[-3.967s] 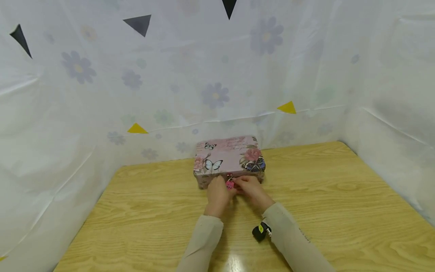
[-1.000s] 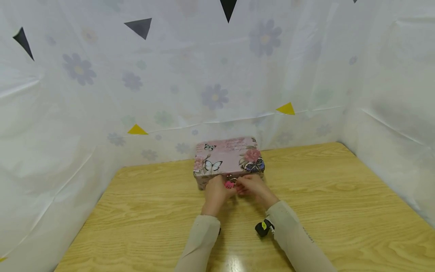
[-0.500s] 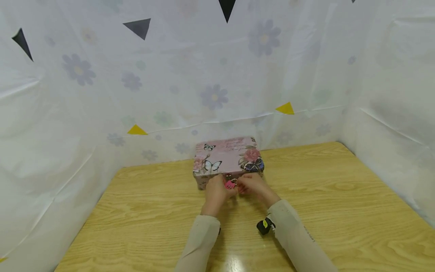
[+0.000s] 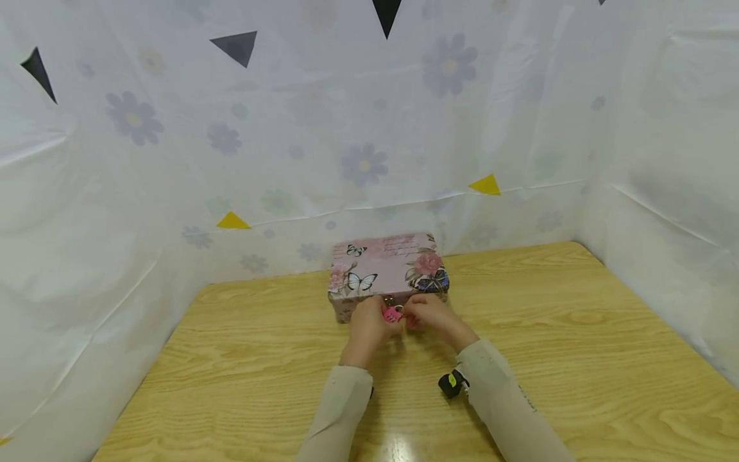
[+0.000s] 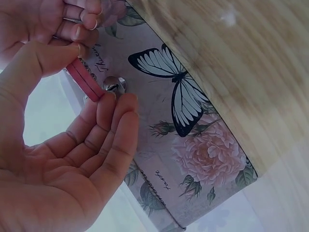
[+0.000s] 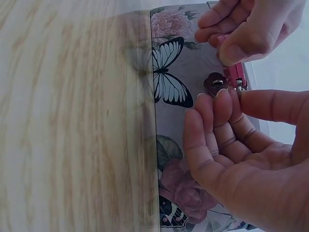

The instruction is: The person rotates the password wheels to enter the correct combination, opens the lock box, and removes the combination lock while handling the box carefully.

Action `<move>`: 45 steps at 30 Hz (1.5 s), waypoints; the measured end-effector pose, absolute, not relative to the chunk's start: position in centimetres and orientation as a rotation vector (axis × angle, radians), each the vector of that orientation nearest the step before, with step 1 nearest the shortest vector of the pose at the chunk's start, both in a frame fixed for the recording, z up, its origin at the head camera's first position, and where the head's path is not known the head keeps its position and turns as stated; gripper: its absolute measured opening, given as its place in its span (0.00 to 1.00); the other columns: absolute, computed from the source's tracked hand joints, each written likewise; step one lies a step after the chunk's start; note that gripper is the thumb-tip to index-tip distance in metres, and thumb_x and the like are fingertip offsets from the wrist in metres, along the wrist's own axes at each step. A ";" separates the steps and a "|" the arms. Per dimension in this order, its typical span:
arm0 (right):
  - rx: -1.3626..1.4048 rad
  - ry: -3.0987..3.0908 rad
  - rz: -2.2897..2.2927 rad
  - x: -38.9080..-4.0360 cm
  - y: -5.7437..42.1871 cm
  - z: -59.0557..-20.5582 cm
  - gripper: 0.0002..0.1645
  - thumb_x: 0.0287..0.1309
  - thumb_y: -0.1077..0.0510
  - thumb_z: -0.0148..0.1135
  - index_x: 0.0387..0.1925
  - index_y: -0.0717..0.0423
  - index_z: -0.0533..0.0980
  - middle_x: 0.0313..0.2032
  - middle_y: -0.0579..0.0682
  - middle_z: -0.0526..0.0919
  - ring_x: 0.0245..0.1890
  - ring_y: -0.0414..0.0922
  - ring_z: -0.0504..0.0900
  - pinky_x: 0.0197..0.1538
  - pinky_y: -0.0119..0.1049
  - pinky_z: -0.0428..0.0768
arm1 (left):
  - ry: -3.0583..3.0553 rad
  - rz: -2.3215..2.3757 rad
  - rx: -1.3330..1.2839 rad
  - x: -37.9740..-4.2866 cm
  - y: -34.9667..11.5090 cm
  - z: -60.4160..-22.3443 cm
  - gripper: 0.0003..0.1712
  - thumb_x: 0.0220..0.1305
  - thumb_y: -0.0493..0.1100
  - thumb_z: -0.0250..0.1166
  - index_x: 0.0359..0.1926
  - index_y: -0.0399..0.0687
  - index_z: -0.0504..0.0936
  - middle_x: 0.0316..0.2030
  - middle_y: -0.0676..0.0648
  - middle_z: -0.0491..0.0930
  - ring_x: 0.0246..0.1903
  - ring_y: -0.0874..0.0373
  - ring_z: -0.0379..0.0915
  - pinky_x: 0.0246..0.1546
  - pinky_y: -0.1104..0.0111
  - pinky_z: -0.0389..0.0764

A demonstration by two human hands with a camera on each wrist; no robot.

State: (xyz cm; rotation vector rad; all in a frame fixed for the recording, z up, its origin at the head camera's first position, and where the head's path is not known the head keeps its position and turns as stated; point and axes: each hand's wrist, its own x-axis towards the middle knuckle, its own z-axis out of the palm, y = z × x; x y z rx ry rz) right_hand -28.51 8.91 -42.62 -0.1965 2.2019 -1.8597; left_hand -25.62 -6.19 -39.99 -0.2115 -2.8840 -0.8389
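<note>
A small pink padlock [image 4: 392, 315] with a row of dials is in front of a pink butterfly-and-rose box [image 4: 387, 266]. My left hand [image 4: 367, 326] pinches the padlock body between thumb and fingers; in the left wrist view the padlock [image 5: 86, 81] shows edge-on. My right hand [image 4: 432, 316] pinches the metal shackle, seen at the thumb tip in the right wrist view, where the right hand [image 6: 241, 154] is nearest. The round metal clasp [image 6: 217, 84] on the box front sits beside the shackle; I cannot tell whether the shackle passes through it. The lid is down.
The box stands near the back edge of a wooden table [image 4: 260, 366]. Behind it hangs a white flowered sheet [image 4: 323, 115] with yellow and black triangles. A black wrist camera [image 4: 451, 385] is strapped at the right cuff.
Four seconds ago the padlock hung upright below the clasp. Since then it has tilted and its shackle has come more into sight. Over the last half second the padlock has shifted slightly right.
</note>
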 end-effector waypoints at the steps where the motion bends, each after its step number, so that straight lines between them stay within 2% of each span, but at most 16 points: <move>1: -0.214 2.223 -1.845 -28.6 8.9 -42.7 0.09 0.58 0.66 0.52 0.25 0.65 0.75 0.24 0.50 0.76 0.26 0.41 0.74 0.34 0.35 0.78 | -2.884 -0.845 -0.215 -25.6 -6.2 -40.0 0.21 0.41 0.42 0.77 0.23 0.42 0.71 0.20 0.49 0.70 0.22 0.56 0.65 0.20 0.67 0.67; 8: -0.323 2.446 -1.700 -28.6 9.0 -43.0 0.10 0.60 0.64 0.53 0.26 0.66 0.77 0.23 0.52 0.78 0.25 0.41 0.74 0.32 0.33 0.76 | -2.880 -0.857 -0.229 -25.6 -6.2 -40.1 0.20 0.44 0.43 0.77 0.24 0.41 0.71 0.21 0.49 0.68 0.21 0.56 0.64 0.19 0.68 0.65; 10: -0.347 2.480 -1.678 -28.6 9.0 -43.0 0.11 0.61 0.64 0.53 0.28 0.68 0.78 0.24 0.53 0.80 0.26 0.41 0.75 0.32 0.33 0.77 | -2.870 -0.861 -0.237 -25.6 -6.2 -40.2 0.22 0.45 0.44 0.76 0.21 0.43 0.68 0.18 0.51 0.64 0.20 0.58 0.59 0.18 0.69 0.61; 15: -0.384 2.474 -1.648 -28.4 8.8 -43.0 0.14 0.64 0.65 0.52 0.31 0.73 0.79 0.26 0.57 0.83 0.27 0.43 0.80 0.35 0.38 0.82 | -2.858 -0.909 -0.221 -25.5 -6.1 -40.4 0.33 0.48 0.49 0.77 0.14 0.48 0.57 0.14 0.55 0.51 0.16 0.61 0.47 0.16 0.70 0.51; 18: -0.378 2.412 -1.656 -28.3 8.7 -42.9 0.15 0.66 0.64 0.52 0.32 0.76 0.79 0.27 0.57 0.83 0.27 0.44 0.81 0.36 0.41 0.83 | -2.853 -0.906 -0.170 -25.4 -6.0 -40.4 0.33 0.47 0.50 0.78 0.14 0.49 0.58 0.15 0.54 0.54 0.17 0.60 0.50 0.17 0.70 0.53; 24: -0.382 2.349 -1.687 -27.9 8.6 -42.6 0.12 0.63 0.68 0.53 0.35 0.77 0.77 0.28 0.56 0.83 0.28 0.43 0.81 0.38 0.43 0.84 | -2.856 -0.869 -0.099 -25.4 -6.0 -40.5 0.21 0.44 0.43 0.76 0.18 0.44 0.70 0.18 0.49 0.70 0.20 0.54 0.66 0.18 0.63 0.68; 27: -0.384 2.371 -1.684 -27.8 8.5 -42.5 0.10 0.63 0.69 0.54 0.33 0.78 0.77 0.27 0.57 0.83 0.27 0.43 0.81 0.37 0.43 0.84 | -2.861 -0.891 -0.125 -25.4 -6.0 -40.5 0.17 0.45 0.41 0.76 0.22 0.40 0.74 0.20 0.46 0.75 0.21 0.52 0.69 0.21 0.60 0.72; 35: -0.334 2.477 -1.600 -27.5 8.7 -42.8 0.09 0.59 0.70 0.56 0.31 0.75 0.78 0.25 0.58 0.83 0.25 0.41 0.79 0.33 0.34 0.81 | -2.899 -0.957 -0.267 -25.7 -6.0 -40.6 0.10 0.53 0.35 0.71 0.31 0.34 0.78 0.27 0.43 0.78 0.29 0.51 0.74 0.31 0.61 0.77; 41: -0.360 2.470 -1.569 -27.4 9.5 -42.8 0.08 0.59 0.70 0.55 0.31 0.75 0.78 0.24 0.57 0.82 0.24 0.43 0.81 0.32 0.38 0.83 | -2.980 -1.048 -0.401 -26.0 -6.0 -40.4 0.06 0.53 0.33 0.68 0.29 0.33 0.80 0.23 0.46 0.76 0.24 0.56 0.69 0.25 0.66 0.73; 45: -0.406 2.478 -1.531 -27.3 10.5 -42.5 0.08 0.59 0.71 0.55 0.31 0.76 0.78 0.24 0.57 0.82 0.24 0.43 0.80 0.31 0.38 0.82 | -3.018 -1.199 -0.485 -26.2 -5.9 -40.4 0.08 0.55 0.33 0.68 0.35 0.30 0.82 0.28 0.43 0.80 0.29 0.54 0.75 0.31 0.65 0.79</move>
